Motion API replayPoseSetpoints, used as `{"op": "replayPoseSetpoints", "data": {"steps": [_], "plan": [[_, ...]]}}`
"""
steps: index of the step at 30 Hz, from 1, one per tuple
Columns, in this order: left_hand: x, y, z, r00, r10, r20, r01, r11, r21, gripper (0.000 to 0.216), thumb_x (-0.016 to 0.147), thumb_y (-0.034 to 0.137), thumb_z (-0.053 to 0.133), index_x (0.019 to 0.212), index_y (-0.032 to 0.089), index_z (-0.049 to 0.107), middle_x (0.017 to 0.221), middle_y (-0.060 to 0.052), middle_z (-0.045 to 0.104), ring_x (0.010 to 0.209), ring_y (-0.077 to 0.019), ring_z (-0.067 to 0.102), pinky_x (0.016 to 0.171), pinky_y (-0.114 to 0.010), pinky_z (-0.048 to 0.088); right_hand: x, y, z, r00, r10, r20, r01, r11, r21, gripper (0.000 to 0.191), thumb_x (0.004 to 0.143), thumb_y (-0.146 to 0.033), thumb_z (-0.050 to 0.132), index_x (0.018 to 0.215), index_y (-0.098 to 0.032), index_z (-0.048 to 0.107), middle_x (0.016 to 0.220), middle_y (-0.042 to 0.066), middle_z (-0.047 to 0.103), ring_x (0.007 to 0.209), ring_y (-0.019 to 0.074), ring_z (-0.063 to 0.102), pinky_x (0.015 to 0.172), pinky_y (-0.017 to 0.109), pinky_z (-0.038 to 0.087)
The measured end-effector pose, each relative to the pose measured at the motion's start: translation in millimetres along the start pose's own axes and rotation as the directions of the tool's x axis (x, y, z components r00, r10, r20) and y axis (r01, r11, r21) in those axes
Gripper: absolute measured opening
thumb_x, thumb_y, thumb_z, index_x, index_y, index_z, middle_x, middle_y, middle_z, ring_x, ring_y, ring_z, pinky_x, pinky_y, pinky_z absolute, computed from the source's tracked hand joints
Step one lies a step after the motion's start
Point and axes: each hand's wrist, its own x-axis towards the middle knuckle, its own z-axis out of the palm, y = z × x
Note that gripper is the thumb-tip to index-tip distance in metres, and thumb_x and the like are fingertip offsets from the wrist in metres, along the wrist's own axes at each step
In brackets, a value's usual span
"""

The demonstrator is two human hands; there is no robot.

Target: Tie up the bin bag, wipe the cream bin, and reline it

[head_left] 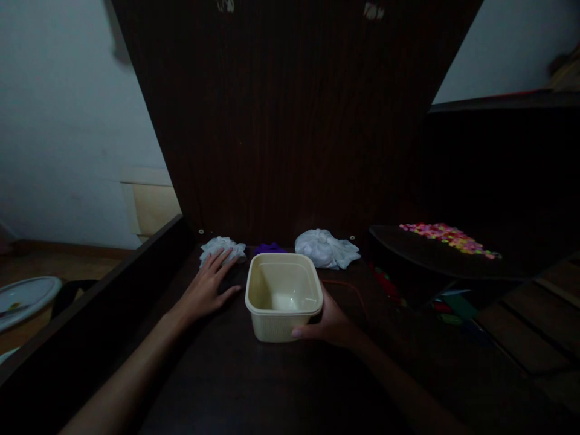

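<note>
A cream square plastic container [276, 326] sits in front of me on the dark wooden surface [217, 374], with nothing visible inside it. My right hand [328, 323] grips its right side, the thumb along the front wall and the other fingers hidden behind it. To the left, my left hand [211, 287] lies with fingers spread, its fingertips on a crumpled white plastic bag [238, 248]. Another white bag [319, 248], bunched and filled, rests behind the container on the right. Between the two bags shows a purple item [269, 248], partly hidden by the container.
A tall dark wooden panel [290, 121] rises at the back. Along the left runs a raised dark edge [118, 284]. On the right, small pink and yellow pieces [448, 237] lie on a dark curved shelf [408, 248]. A white basin [27, 296] stands lower left.
</note>
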Motion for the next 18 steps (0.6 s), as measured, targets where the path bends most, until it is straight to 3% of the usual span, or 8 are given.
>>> {"op": "replayPoseSetpoints", "data": {"steps": [3, 7, 12, 18], "plan": [[-1, -11, 4, 0.974, -0.198, -0.111, 0.207, 0.975, 0.077, 0.068, 0.095, 0.044, 0.053, 0.153, 0.011, 0.039, 0.159, -0.024, 0.043, 0.145, -0.0407, 0.044, 0.118, -0.062, 0.036, -2, 0, -1, 1.000, -0.011, -0.001, 0.010, 0.999, -0.048, 0.127, 0.056, -0.039, 0.098, 0.160, -0.027, 0.027, 0.157, 0.015, 0.048, 0.146, 0.0350, 0.044, 0.123, 0.054, 0.032], [0, -15, 3, 0.920, -0.390, -0.040, 0.392, 0.912, 0.122, 0.066, 0.092, 0.046, 0.053, 0.146, 0.008, 0.047, 0.135, -0.025, 0.065, 0.123, -0.0406, 0.063, 0.099, -0.053, 0.052, -6, -4, -4, 1.000, 0.015, -0.004, -0.015, 0.990, -0.137, 0.135, 0.054, -0.040, 0.099, 0.163, -0.027, 0.020, 0.162, 0.015, 0.041, 0.150, 0.0360, 0.037, 0.125, 0.055, 0.027], [4, -12, -4, 0.881, -0.471, -0.030, 0.470, 0.869, 0.153, 0.050, 0.093, 0.048, 0.048, 0.118, 0.011, 0.068, 0.111, -0.021, 0.075, 0.109, -0.0393, 0.069, 0.092, -0.048, 0.053, -11, -7, -10, 0.999, 0.020, 0.026, -0.016, 0.988, -0.155, 0.146, 0.054, -0.041, 0.099, 0.166, -0.028, 0.005, 0.172, 0.014, 0.017, 0.159, 0.0312, 0.018, 0.129, 0.052, 0.014], [9, -16, -19, 0.845, -0.527, -0.097, 0.535, 0.836, 0.122, 0.057, 0.100, 0.046, 0.026, 0.086, 0.015, 0.071, 0.090, -0.018, 0.075, 0.085, -0.0318, 0.072, 0.076, -0.036, 0.052, -4, -9, -25, 0.998, -0.015, 0.066, 0.021, 0.996, -0.088, 0.162, 0.050, -0.059, 0.097, 0.164, -0.026, -0.014, 0.173, 0.017, 0.001, 0.161, 0.0292, 0.005, 0.129, 0.051, 0.006]]}}
